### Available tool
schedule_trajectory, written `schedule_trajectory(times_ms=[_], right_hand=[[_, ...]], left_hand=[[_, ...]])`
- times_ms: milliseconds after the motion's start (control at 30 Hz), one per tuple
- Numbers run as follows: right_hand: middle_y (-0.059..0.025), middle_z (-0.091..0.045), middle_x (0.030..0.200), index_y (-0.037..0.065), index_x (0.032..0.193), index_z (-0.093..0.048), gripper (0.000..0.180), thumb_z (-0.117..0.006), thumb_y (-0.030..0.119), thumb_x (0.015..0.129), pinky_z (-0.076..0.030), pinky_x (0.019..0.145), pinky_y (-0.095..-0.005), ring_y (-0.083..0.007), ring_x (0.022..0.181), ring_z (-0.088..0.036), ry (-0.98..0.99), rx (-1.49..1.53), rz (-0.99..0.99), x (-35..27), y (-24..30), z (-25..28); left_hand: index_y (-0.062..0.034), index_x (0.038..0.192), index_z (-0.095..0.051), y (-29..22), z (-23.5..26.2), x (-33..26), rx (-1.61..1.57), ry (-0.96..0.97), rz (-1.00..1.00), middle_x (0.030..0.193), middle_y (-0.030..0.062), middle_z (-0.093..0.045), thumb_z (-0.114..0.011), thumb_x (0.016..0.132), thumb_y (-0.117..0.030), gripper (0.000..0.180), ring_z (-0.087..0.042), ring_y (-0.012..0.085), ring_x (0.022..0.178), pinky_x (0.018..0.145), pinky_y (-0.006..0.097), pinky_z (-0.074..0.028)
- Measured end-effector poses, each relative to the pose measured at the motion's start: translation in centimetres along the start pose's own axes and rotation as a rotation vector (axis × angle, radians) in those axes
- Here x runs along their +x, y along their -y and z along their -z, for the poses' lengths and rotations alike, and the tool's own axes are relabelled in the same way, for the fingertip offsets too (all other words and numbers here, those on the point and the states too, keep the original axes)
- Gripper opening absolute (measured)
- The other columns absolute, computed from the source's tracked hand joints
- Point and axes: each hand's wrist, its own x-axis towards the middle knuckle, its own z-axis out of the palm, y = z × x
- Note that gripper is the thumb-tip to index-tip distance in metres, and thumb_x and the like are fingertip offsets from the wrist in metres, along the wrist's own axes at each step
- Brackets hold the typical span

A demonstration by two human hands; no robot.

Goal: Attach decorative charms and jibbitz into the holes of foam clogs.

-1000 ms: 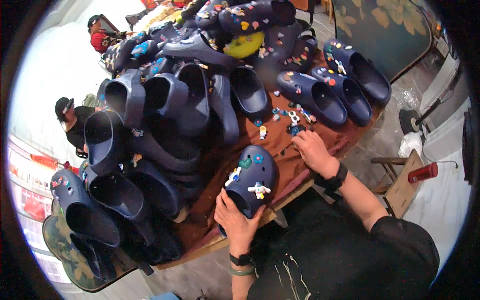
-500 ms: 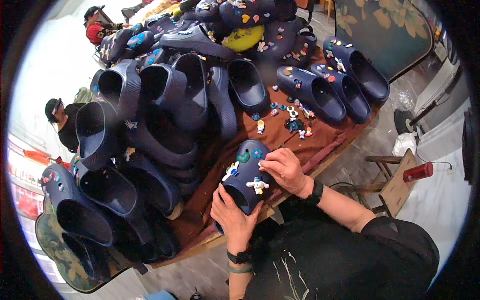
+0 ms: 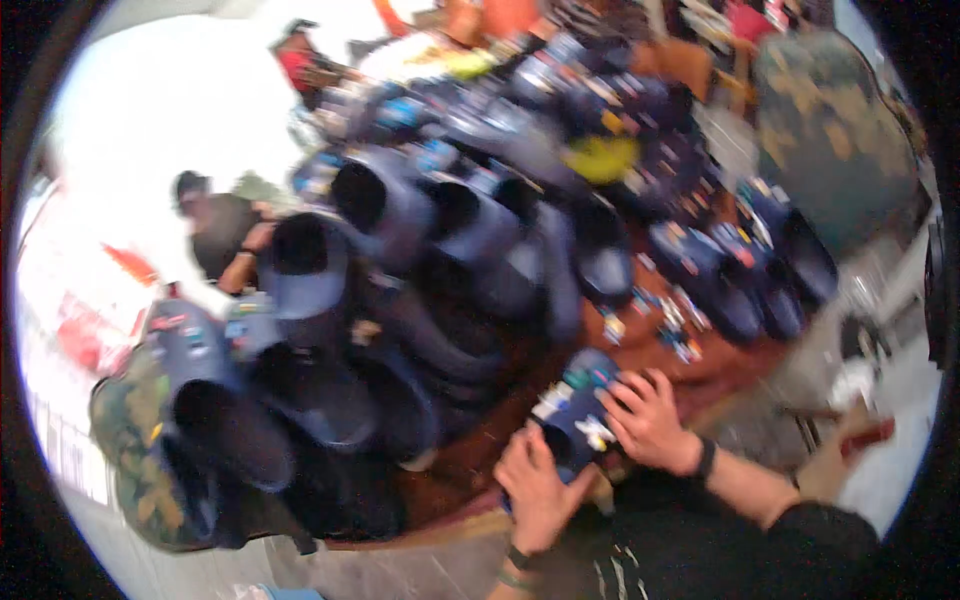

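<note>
A navy clog (image 3: 567,412) lies tilted at the table's near edge, its toe pointing away from me. My left hand (image 3: 541,486) is wrapped round its heel end, thumb on one side and fingers on the other. My right hand (image 3: 652,424) is at the clog's right side, fingers apart and bent, the tips near or touching the upper. A white figure charm (image 3: 596,433) sits on the upper between my hands. Blue and green charms show as smears near the toe. Motion blurs the picture, so anything small under my right fingers cannot be made out.
Loose charms (image 3: 675,325) lie on the brown cloth (image 3: 470,465) beyond my hands. Navy clogs (image 3: 232,432) are heaped on the left and back, with a yellow one (image 3: 601,158) among them. More clogs (image 3: 712,280) stand at right. A person (image 3: 222,228) sits beyond the table.
The view has swung left, so everything sits further right and lower. My right hand's fingers have spread from a pinch at the clog's upper. My left hand keeps its hold.
</note>
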Motion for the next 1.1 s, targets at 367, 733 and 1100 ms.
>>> schedule_trajectory(times_ms=[367, 733, 1100], right_hand=[[-0.0103, -0.06, 0.1, 0.007, 0.103, -0.067, 0.025, -0.069, 0.015, 0.079, -0.044, 0.087, -0.0458, -0.0297, 0.099, -0.058, -0.12, 0.22, -0.026, -0.2, -1.6, -0.2], [-0.0182, -0.069, 0.088, 0.006, 0.119, -0.062, 0.038, -0.055, 0.037, 0.097, -0.052, 0.069, -0.0503, -0.0433, 0.083, -0.066, 0.456, 0.543, -0.437, -5.3, 1.2, 3.7], [-0.0047, -0.06, 0.125, 0.003, 0.133, -0.052, 0.042, -0.064, 0.005, 0.092, -0.043, 0.102, -0.0353, -0.0182, 0.117, -0.054, -0.105, 1.175, -0.455, -1.1, -7.4, 7.1]], left_hand=[[0.0012, 0.138, -0.045, 1.4, 1.4, 0.2, -0.187, -0.163, 0.058, 0.115, 0.025, -0.062, -0.069, 0.091, -0.034, 0.063, -0.062, 0.0389, 0.103, 0.086, 0.043, -0.049], [-0.0077, 0.125, -0.057, 2.3, 1.4, -1.0, -0.212, 0.191, 0.15, 0.111, 0.0187, -0.062, -0.05, 0.101, -0.031, 0.035, -0.063, 0.0402, 0.096, 0.082, 0.043, -0.052], [-0.0028, 0.134, -0.052, -3.2, -1.0, 2.4, -0.483, -0.005, -0.149, 0.124, 0.0183, -0.056, -0.072, 0.088, -0.026, 0.055, -0.055, 0.036, 0.115, 0.096, 0.044, -0.044]])
